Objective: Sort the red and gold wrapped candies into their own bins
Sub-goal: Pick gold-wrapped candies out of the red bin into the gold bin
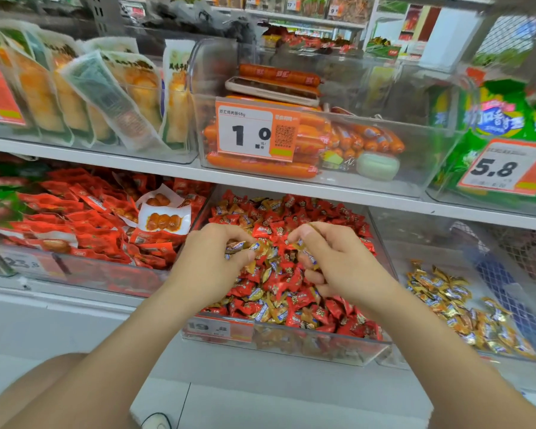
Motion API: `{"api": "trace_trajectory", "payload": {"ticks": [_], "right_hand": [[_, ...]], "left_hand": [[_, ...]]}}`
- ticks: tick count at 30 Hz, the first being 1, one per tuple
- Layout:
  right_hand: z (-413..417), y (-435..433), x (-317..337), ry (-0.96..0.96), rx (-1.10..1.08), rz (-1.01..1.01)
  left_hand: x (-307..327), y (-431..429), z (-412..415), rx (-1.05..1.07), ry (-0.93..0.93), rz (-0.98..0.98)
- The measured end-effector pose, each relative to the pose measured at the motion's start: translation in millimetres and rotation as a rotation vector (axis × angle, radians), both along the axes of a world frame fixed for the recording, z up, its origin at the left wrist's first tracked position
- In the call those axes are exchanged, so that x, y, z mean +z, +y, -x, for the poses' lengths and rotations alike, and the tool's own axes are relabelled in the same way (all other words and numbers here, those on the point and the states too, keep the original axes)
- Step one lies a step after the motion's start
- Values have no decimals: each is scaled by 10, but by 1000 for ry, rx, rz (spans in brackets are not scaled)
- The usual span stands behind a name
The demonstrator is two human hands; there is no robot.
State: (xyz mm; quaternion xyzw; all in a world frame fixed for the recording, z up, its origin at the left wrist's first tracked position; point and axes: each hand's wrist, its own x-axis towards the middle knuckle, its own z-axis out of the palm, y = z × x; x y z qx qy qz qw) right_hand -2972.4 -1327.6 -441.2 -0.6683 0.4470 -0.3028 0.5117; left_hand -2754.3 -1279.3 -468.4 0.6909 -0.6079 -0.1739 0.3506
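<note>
1. Candies in hand: a small bunch of gold pieces [239, 246] is pinched at the fingertips of the left hand [211, 261]. One more gold piece [307, 253] is gripped between the thumb and curled fingers of the right hand [334, 261].
2. Both hands hang just over the middle bin [291, 348], close together, fingertips near each other but apart.
3. Middle bin: clear plastic, heaped with red candies [291, 212], with gold ones mixed all through the pile.
4. Right bin [427, 243]: clear, just beside the middle one, holds a pile of gold candies [464, 308] toward its front.
5. Left bin [75, 270]: red snack packets [75, 218], with two white-edged packs lying on top.
6. Shelf above: a clear bin of orange sausages [260, 168] behind a price tag [254, 133] reading 1.0.
7. Arms: both forearms are bare, rising from the lower edge and converging. The backs of the hands face the camera and the fingers curl downward.
</note>
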Motion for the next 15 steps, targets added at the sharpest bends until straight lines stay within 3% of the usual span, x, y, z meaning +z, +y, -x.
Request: {"api": "trace_trajectory", "payload": {"ticks": [4,8,10,15], "right_hand": [[508,22,155,-41,-130,-162],[1215,-79,136,-74,-372,-10],[1545,-144,55,-79,-498,42],[2286,-366,-385,114,-700,40]], "left_hand": [[150,144,386,-84,282,-3],[354,219,1002,-238,565,-79],[377,167,1340,-334,522,-101],[241,-155,2361,-430,51,31]]}}
